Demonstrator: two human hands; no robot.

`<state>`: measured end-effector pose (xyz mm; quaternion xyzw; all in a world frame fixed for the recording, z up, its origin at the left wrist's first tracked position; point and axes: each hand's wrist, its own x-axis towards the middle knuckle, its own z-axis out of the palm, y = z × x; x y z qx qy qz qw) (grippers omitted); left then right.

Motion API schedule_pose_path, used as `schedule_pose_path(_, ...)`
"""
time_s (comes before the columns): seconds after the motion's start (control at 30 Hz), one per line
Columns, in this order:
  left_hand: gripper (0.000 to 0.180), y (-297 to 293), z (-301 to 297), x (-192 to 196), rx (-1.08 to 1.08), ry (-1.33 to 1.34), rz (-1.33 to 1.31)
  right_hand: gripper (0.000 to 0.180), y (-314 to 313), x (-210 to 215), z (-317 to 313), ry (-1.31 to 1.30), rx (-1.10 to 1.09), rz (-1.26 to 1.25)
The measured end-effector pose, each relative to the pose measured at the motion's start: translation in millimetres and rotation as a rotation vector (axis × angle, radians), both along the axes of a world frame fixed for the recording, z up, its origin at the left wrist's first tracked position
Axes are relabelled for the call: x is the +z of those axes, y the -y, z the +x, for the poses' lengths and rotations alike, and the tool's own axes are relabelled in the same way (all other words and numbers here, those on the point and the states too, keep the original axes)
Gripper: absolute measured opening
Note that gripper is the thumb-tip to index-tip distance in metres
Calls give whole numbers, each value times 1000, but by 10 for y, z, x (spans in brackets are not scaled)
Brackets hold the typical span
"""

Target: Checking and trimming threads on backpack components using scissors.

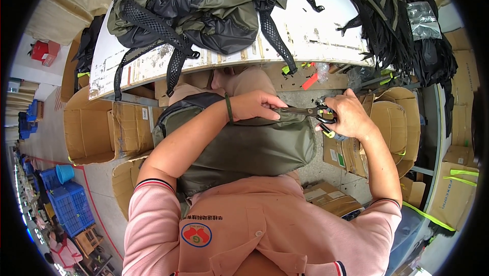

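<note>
An olive-green and black bag (239,148) lies across my lap. My right hand (350,114) is closed round the black handles of a pair of scissors (305,111), whose blades point left over the bag's upper right edge. Beside the blade tips, my left hand (254,106) is closed, thumb and fingers pinched together. What it pinches is too small to make out; the bag's edge lies just beneath. A bit of black and yellow-green material (333,134) shows under my right hand.
Ahead stands a worn white table (326,26) with a heap of green and black backpacks (204,11) and a pile of black straps (392,26). Open cardboard boxes flank me, one at left (89,128) and one at right (402,128). Blue crates (71,207) stand farther left.
</note>
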<state>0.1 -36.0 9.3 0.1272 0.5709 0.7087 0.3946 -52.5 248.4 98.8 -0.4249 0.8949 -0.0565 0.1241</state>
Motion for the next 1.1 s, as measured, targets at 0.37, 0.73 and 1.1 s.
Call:
schedule_pose_path(0.37,38,-6,17,-40,3,-2,7,45,-8,-18,-22,72,-32,36)
schedule_pose_path(0.73,38,-88,-9,-139,31,-88,-61,45,204,-63,54,77,-18,-202)
schedule_pose_path(1.1,29,681,428,41,408,-996,-659,14,387,-455,74,759,-362,-522)
